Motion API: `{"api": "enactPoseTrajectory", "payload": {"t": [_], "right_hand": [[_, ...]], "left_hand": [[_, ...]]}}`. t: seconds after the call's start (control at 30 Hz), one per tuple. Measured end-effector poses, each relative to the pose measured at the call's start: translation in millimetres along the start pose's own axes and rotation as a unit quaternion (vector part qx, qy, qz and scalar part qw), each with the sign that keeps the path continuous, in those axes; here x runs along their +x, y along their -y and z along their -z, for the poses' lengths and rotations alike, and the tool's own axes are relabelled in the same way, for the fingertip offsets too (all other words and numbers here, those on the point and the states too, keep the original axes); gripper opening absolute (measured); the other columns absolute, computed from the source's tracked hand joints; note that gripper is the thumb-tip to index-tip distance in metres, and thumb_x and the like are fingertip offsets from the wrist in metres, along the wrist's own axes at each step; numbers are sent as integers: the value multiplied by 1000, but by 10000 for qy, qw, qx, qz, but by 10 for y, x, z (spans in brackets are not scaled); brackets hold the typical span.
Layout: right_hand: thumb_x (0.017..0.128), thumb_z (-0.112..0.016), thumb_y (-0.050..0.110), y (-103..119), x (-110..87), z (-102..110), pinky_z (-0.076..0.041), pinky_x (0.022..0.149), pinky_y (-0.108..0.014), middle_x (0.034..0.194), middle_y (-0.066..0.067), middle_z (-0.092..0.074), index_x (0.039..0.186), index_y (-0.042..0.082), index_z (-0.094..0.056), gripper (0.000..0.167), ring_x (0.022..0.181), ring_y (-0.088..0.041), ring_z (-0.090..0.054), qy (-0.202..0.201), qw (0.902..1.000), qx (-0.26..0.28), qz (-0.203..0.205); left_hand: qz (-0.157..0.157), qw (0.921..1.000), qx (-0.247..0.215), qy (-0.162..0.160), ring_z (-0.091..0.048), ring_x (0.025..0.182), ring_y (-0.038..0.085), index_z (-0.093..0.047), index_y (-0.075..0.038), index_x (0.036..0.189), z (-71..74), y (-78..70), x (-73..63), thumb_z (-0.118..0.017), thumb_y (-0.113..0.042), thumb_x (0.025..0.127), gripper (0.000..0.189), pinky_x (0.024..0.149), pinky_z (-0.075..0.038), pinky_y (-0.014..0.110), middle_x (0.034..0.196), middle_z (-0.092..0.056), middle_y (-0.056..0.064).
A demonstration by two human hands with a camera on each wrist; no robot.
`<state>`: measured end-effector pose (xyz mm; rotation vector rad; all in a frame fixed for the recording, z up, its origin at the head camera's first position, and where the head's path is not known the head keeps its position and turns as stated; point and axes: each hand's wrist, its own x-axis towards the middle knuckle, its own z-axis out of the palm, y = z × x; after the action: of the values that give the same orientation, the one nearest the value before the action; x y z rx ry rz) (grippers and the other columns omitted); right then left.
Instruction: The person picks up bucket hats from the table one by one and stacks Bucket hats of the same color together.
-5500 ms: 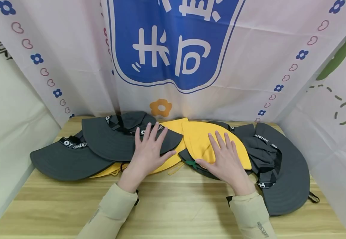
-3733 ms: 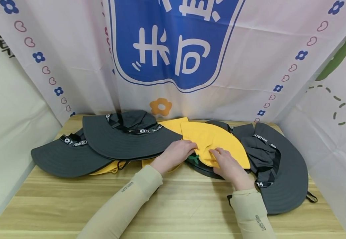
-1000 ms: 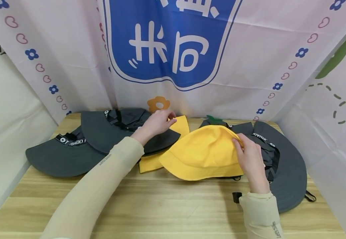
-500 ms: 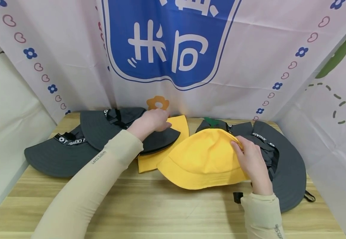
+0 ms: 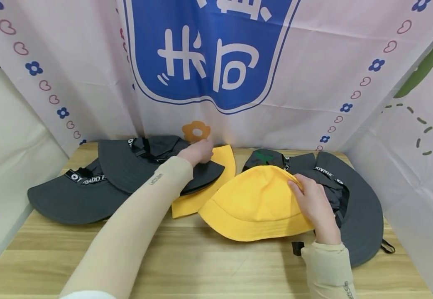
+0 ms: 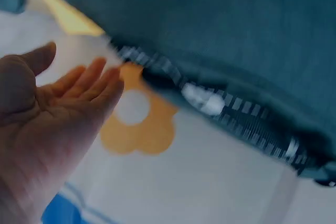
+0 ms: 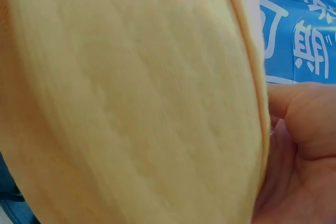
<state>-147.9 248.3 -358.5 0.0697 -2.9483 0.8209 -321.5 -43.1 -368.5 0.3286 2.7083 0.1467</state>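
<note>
In the head view, the right hand [image 5: 315, 199] pinches a soft, bright-yellow cloth hat [image 5: 257, 199] by its folded crown edge, thumb on the near face. Held there, the crown probably stands up while the stitched brim drops toward the person. The hat lies before the right-hand pile; whether it touches the wooden bench [image 5: 209, 270] is unclear. The left hand [image 5: 200, 151] is at the far edge of a charcoal wide-brimmed fabric hat [image 5: 117, 168], which overlaps another charcoal wide-brimmed hat [image 5: 64, 201] and a flat yellow cloth piece [image 5: 228, 166], seemingly to save room. On the right lie a dark hat with a green leaf trim [image 5: 262, 158] and a charcoal floppy-brimmed hat [image 5: 365, 216]. The pale wood grain meets a white printed curtain [image 5: 283, 128] with a blue panel, with white cloth walls on both sides.

In the left wrist view, the left fingers are relaxed, close together and hold nothing, thumb apart, near a black lettered band [image 6: 239, 121].

In the right wrist view, yellow cloth fills most of the frame, its edge clamped by the right hand.
</note>
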Motion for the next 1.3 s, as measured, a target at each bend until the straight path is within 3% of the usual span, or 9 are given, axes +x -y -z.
{"api": "enactPoseTrajectory", "payload": {"t": [0.2,0.37,0.53,0.77,0.93,1.07,1.2,1.3], "right_hand": [[106,-49,25,21,-1,-19,-34,61,-30,68,-5,-41,88,7,-55,26,62,-19,-44,39,10000,57,-6],[106,-49,25,25,2,-23,-35,62,-31,70,-5,-44,92,6,-58,25,64,-19,-45,65,10000,68,6],[106,-49,27,27,7,-22,-35,62,-31,71,-6,-46,94,7,-59,26,65,-19,-47,111,9999,126,-19],[107,-48,28,23,7,-15,-36,63,-31,72,-6,-48,98,7,-60,26,66,-19,-47,135,9998,97,-80],[107,-48,29,12,12,-9,-36,63,-31,73,-6,-49,98,7,-61,27,66,-19,-47,127,9999,85,-82],[107,-48,29,4,19,-5,-36,62,-31,71,-6,-47,97,7,-60,27,65,-19,-47,57,9999,85,-53],[107,-48,29,-10,22,-9,-36,61,-31,69,-5,-46,96,7,-60,28,64,-19,-46,-9,9999,104,-43],[106,-48,31,-24,21,-14,-35,60,-30,68,-5,-44,94,7,-59,29,62,-19,-45,-44,9999,114,-42]], "left_hand": [[274,9986,352,-277,-60,113,27,-44,-4,142,-203,89,107,-37,-16,108,37,100,-50,41,134,-56,15],[350,9983,467,17,-62,112,28,-51,-6,141,-203,145,47,-40,-24,108,39,96,-52,41,137,-58,16],[338,9983,387,271,-55,122,29,-51,-6,144,-168,233,-30,-42,-30,106,46,104,-46,43,147,-51,17],[378,9985,71,400,-48,135,33,-46,-6,147,-174,336,-14,-44,-37,102,56,113,-40,46,153,-45,17],[221,9996,144,120,-47,137,34,-47,-2,146,-178,337,-1,-48,-30,102,52,114,-41,46,152,-45,20],[161,9993,-102,-318,-51,133,33,-51,-5,143,-182,352,-6,-54,-25,102,45,111,-43,46,148,-49,18],[50,9952,-531,-822,-61,110,30,-62,-8,125,-177,399,2,-58,-19,101,27,97,-50,42,127,-63,14],[-115,9910,-815,-1059,-61,98,28,-64,-7,115,-134,443,-1,-57,-18,101,19,89,-50,40,115,-66,12]]}}
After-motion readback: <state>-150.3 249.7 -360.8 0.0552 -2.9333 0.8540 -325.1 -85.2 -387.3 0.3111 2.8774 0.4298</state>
